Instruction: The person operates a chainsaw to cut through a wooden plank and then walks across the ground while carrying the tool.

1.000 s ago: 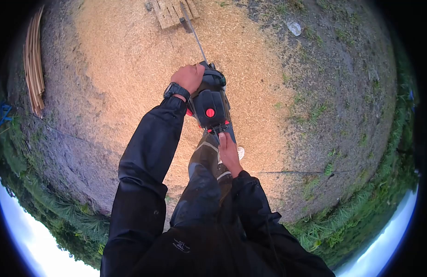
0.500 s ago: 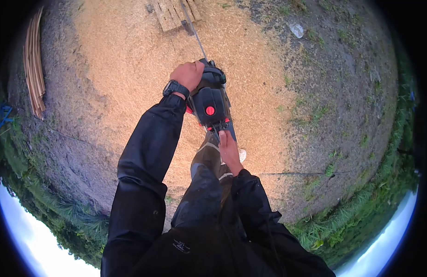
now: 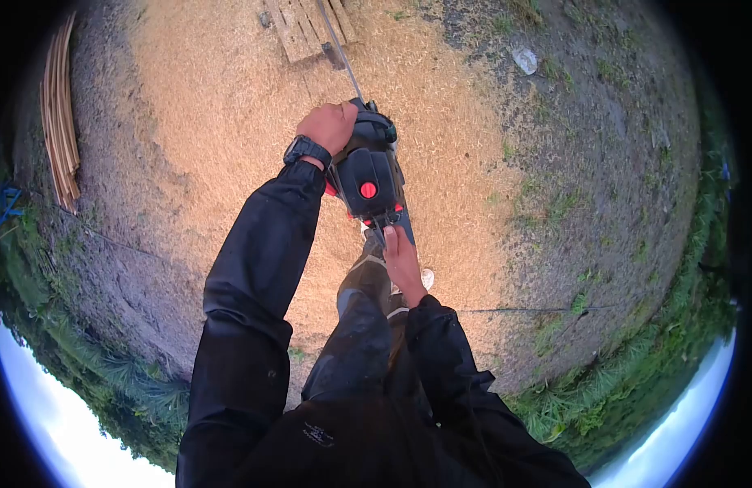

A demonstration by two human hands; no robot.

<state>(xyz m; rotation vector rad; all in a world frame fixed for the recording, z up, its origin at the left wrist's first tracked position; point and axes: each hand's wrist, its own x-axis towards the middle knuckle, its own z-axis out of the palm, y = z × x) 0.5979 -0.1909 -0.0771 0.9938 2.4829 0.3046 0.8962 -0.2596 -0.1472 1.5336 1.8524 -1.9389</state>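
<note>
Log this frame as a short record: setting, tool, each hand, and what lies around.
Setting: outdoors, ground covered in sawdust, grass at the edges
Tool: chainsaw, black with red parts, guide bar pointing away from the person
Left hand: closed on the front handle, with a wristwatch on the wrist
Right hand: closed on the rear handle
At bar tip: wooden planks; contact cannot be told
Far left: bundle of slats on the ground

Outdoor ground: broad patch of pale sawdust (image 3: 221, 106); grey bare soil (image 3: 628, 163) around it, sparse grass tufts; bundle of thin wooden slats (image 3: 59, 114) at left edge; dense grass border (image 3: 636, 382); pale sky (image 3: 42, 407); soft daylight
</note>
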